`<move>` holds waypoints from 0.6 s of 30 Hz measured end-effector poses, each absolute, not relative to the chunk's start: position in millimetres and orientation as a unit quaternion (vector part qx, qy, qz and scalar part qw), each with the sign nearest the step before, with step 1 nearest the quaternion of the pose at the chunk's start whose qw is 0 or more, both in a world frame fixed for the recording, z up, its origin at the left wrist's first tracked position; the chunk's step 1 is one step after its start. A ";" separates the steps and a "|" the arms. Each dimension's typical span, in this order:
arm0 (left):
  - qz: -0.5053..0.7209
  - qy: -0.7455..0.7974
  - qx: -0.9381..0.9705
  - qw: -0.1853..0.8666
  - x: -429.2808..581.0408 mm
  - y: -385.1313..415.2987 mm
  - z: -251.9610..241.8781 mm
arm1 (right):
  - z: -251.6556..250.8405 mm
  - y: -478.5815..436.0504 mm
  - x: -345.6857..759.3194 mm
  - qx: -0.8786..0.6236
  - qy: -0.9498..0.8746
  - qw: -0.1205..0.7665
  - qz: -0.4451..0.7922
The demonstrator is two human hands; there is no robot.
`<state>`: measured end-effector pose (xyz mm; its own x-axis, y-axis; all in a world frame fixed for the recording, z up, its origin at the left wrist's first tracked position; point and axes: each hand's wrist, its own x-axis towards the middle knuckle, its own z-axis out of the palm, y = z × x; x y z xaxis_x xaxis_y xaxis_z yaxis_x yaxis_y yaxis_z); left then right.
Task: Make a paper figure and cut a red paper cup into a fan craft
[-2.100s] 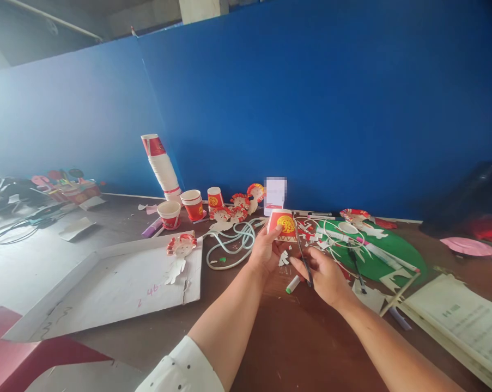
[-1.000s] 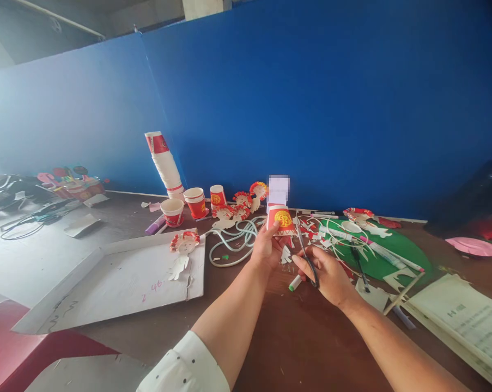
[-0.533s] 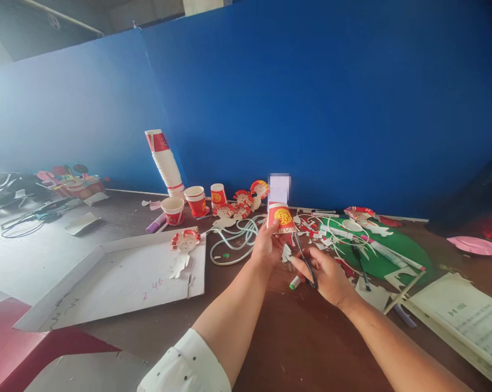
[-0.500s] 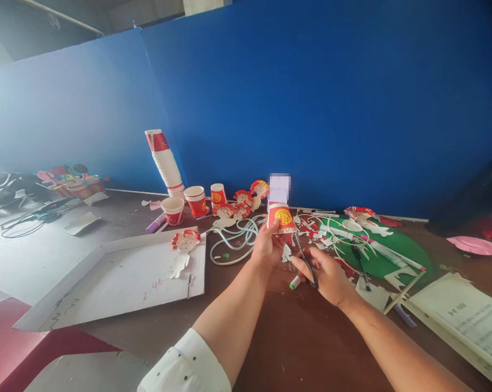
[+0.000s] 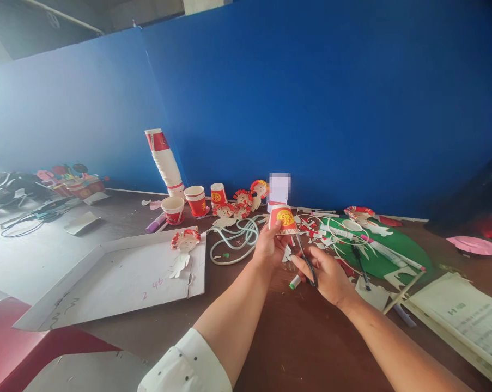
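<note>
My left hand (image 5: 269, 243) grips a red paper cup (image 5: 284, 219) with a yellow round print, its closed base upward. A zigzag pattern runs along the cup's lower edge. Closed around the black handles of a pair of scissors (image 5: 310, 265) is my right hand (image 5: 325, 272). The blades point up at the cup's lower edge on its right side; how far apart they are I cannot make out. Red and white paper scraps (image 5: 311, 227) lie on the table just behind the hands. Below the cup, a marker with a green end (image 5: 295, 282) rests near my right fingers.
A tall leaning stack of paper cups (image 5: 166, 166) stands against the blue partition (image 5: 311, 98). Left of my arm lies a white cardboard lid (image 5: 123, 283) with a cut-paper figure (image 5: 185, 242) on it. A coiled white cable (image 5: 233, 261), green disc (image 5: 409, 247) and booklet (image 5: 462, 310) surround the hands.
The cup has turned slightly in my left hand and sits a little lower and to the right. The right hand with the scissors stays almost in place.
</note>
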<state>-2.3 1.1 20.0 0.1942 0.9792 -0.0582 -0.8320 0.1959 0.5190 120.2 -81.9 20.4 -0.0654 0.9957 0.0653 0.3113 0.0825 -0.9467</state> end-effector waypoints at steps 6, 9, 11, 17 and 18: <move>0.606 0.188 0.209 0.744 -1.4 0.9 18.3 | 21.5 -82.1 118.9 -0.546 -0.590 0.429 0.412; 0.606 0.184 0.206 0.746 -1.3 0.8 18.3 | 22.0 -81.6 118.1 -0.545 -0.593 0.429 0.408; 0.607 0.180 0.203 0.747 -1.2 0.8 18.1 | 22.8 -81.6 117.3 -0.547 -0.597 0.427 0.403; 0.611 0.179 0.197 0.745 -0.9 1.3 16.0 | 23.9 -82.8 116.2 -0.548 -0.597 0.426 0.402; 0.612 0.179 0.197 0.745 -0.8 1.4 15.8 | 23.6 -82.9 116.3 -0.549 -0.597 0.427 0.399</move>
